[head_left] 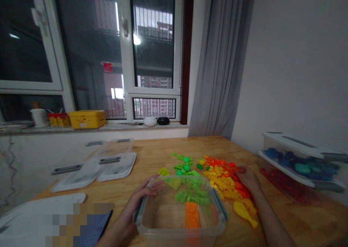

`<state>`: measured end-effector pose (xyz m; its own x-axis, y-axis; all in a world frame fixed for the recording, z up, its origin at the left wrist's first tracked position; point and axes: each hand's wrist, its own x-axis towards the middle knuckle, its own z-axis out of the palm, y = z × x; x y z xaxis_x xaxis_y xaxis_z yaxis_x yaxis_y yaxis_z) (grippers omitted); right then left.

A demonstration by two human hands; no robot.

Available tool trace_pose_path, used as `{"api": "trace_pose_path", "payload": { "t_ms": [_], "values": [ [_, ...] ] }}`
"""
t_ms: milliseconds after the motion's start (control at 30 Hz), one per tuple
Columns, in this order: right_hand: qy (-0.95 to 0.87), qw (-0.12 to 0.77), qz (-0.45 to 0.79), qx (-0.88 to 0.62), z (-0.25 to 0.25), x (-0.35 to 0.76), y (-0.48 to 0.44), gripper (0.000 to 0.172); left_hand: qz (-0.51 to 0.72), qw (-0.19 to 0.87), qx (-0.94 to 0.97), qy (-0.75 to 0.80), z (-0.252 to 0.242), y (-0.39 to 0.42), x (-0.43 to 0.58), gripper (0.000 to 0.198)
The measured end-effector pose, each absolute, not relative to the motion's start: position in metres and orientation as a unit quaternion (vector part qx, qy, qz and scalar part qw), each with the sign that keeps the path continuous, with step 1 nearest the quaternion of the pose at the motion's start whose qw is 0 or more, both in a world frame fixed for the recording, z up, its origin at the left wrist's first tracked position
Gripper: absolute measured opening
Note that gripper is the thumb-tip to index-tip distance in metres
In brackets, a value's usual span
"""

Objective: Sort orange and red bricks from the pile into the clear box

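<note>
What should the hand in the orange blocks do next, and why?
Probably close the right hand on an orange piece from the pile and lift it toward the clear box: the left hand grips its rim and an orange brick lies inside.

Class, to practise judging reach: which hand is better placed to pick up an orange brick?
Probably the right hand: it rests on the orange bricks, while the left hand holds the tub.
</note>
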<state>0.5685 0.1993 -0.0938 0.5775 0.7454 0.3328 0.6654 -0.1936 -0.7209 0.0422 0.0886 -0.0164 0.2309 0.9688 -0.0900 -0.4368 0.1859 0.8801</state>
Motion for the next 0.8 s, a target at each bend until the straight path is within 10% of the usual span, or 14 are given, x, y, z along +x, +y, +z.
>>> {"api": "trace_pose_path", "payload": {
  "t_ms": [533, 800],
  "values": [
    [-0.455, 0.332, 0.034, -0.825, -0.086, 0.563, 0.192, 0.047, 0.519, 0.676, 0.39, 0.349, -0.019, 0.09, 0.041, 0.066],
    [-0.458, 0.413, 0.055, -0.785, -0.074, 0.552, 0.184, 0.043, 0.508, 0.676, 0.4, 0.353, -0.017, 0.088, 0.04, 0.067]
  ]
}}
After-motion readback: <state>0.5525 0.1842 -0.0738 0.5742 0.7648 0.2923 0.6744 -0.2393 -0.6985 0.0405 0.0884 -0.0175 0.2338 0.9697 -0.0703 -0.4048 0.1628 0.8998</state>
